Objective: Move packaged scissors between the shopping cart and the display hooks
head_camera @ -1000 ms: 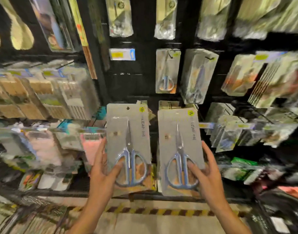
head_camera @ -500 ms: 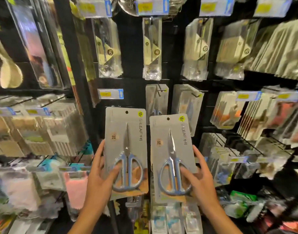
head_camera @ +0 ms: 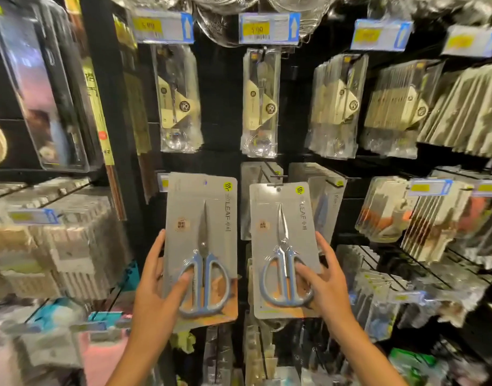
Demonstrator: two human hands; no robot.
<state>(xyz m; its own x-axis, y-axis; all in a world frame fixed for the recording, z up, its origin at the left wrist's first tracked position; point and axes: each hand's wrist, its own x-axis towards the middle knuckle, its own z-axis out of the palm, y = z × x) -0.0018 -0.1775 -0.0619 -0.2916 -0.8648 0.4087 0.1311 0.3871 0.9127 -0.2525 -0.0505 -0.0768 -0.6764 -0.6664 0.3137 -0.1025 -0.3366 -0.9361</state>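
Currently two carded scissor packs up at the display wall: left pack (head_camera: 201, 246) pinched at its lower edge by left hand (head_camera: 155, 288), right pack (head_camera: 285, 246) likewise by right hand (head_camera: 327, 285), thumbs on the handle blisters. Right pack's hang hole sits at a hook (head_camera: 278, 176). Probably light, stiff card, slick plastic, so flexes if held low; better gripped mid-edge when threading.

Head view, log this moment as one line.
left hand grips grey-carded blue-handled scissors pack | right hand grips matching second pack | both upright before display hooks
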